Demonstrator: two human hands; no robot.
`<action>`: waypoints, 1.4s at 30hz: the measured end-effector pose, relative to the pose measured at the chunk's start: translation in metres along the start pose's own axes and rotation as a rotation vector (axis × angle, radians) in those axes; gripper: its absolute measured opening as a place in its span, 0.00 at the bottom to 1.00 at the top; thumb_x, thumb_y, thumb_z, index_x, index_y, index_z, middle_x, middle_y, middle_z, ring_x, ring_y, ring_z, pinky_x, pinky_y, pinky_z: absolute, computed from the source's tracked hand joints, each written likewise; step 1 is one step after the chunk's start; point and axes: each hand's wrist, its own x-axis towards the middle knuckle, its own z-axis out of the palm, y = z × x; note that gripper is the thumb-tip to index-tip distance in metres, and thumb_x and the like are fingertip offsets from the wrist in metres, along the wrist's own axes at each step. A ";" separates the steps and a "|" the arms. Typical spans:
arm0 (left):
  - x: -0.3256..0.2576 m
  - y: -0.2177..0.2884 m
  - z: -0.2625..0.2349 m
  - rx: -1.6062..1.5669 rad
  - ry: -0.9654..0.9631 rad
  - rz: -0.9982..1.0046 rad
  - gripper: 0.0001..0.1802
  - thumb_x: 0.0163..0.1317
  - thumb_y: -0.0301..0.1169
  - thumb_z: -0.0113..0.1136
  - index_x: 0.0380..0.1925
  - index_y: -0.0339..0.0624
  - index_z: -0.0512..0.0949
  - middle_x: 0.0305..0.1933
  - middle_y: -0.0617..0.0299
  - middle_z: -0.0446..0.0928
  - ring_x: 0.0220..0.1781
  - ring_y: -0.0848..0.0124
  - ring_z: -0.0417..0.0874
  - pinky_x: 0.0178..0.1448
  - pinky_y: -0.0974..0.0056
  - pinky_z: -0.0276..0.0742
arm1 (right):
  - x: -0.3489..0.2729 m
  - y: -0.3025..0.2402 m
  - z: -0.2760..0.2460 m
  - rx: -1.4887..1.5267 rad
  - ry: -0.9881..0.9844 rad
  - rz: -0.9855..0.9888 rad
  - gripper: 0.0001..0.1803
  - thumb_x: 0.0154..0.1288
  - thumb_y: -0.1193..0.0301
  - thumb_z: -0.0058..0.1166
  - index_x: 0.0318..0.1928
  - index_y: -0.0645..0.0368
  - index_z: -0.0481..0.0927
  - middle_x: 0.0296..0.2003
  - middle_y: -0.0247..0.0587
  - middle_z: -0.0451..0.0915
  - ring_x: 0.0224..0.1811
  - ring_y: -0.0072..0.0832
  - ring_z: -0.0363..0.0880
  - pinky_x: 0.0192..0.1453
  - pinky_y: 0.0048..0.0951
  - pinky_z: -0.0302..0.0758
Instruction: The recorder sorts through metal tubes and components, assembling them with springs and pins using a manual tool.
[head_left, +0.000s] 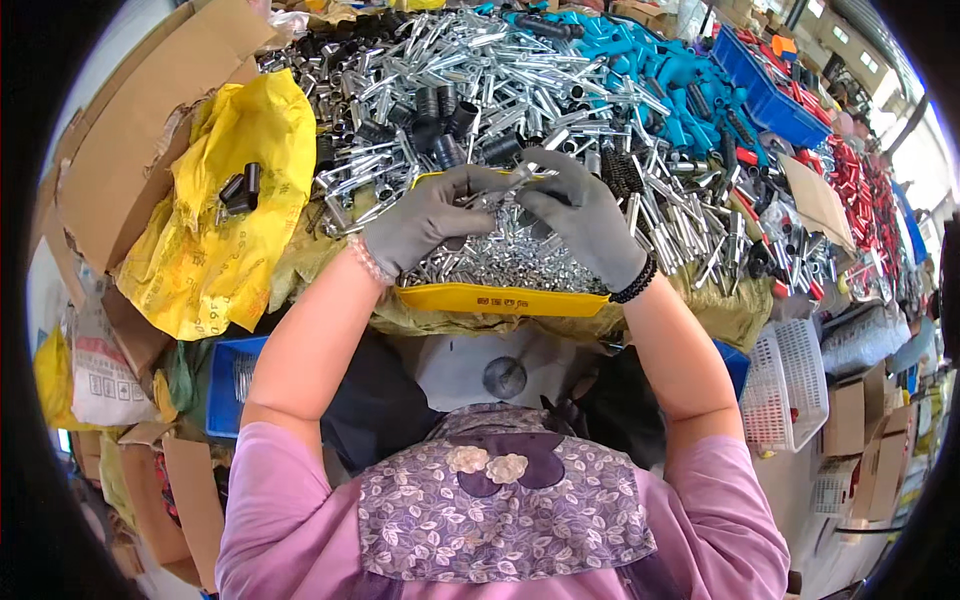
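Note:
Both my hands wear grey gloves and meet above a yellow tray (500, 300) full of small shiny metal pieces (500, 262). My left hand (425, 218) is closed, its thumb and fingers pinching at a small silvery metal part (521, 174). From the other side my right hand (588, 218) closes its fingertips around the same part. Its exact kind is too small to make out, and fingers cover some of it. Just beyond the hands lies a large heap of chromed metal tubes and rods (480, 60), with black ribbed sleeves (447, 110) among them.
A yellow sack (235, 200) with a few black cylinders (243, 185) lies at left beside cardboard (150, 120). Teal parts (670, 65), a blue crate (770, 95) and red-handled pieces (865, 200) stretch along the right. A white basket (788, 385) stands at lower right.

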 end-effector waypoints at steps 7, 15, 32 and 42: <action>0.015 -0.007 -0.013 -0.172 0.229 -0.144 0.16 0.63 0.28 0.64 0.51 0.40 0.80 0.33 0.69 0.78 0.22 0.84 0.68 0.27 0.78 0.64 | 0.001 0.023 -0.007 -0.140 0.029 -0.210 0.14 0.67 0.76 0.59 0.53 0.62 0.81 0.43 0.39 0.83 0.41 0.23 0.80 0.49 0.26 0.77; 0.010 -0.016 0.013 0.330 0.023 -0.067 0.23 0.67 0.51 0.61 0.43 0.40 0.83 0.30 0.66 0.81 0.25 0.85 0.72 0.29 0.76 0.68 | 0.004 0.029 -0.016 0.637 0.075 0.109 0.11 0.68 0.76 0.59 0.49 0.68 0.81 0.42 0.38 0.83 0.39 0.20 0.79 0.46 0.22 0.77; 0.011 -0.047 0.047 0.958 0.504 0.314 0.26 0.73 0.52 0.50 0.46 0.37 0.78 0.43 0.49 0.79 0.42 0.51 0.81 0.48 0.52 0.76 | -0.006 0.035 0.011 0.843 0.046 0.366 0.14 0.74 0.63 0.53 0.42 0.62 0.82 0.35 0.37 0.81 0.28 0.15 0.76 0.26 0.20 0.72; -0.003 -0.009 -0.004 0.835 0.142 0.029 0.42 0.64 0.69 0.49 0.35 0.33 0.82 0.29 0.51 0.81 0.34 0.54 0.82 0.42 0.54 0.77 | 0.000 0.033 -0.056 -0.082 0.476 -0.151 0.14 0.62 0.78 0.62 0.49 0.65 0.82 0.46 0.42 0.84 0.45 0.26 0.83 0.49 0.26 0.79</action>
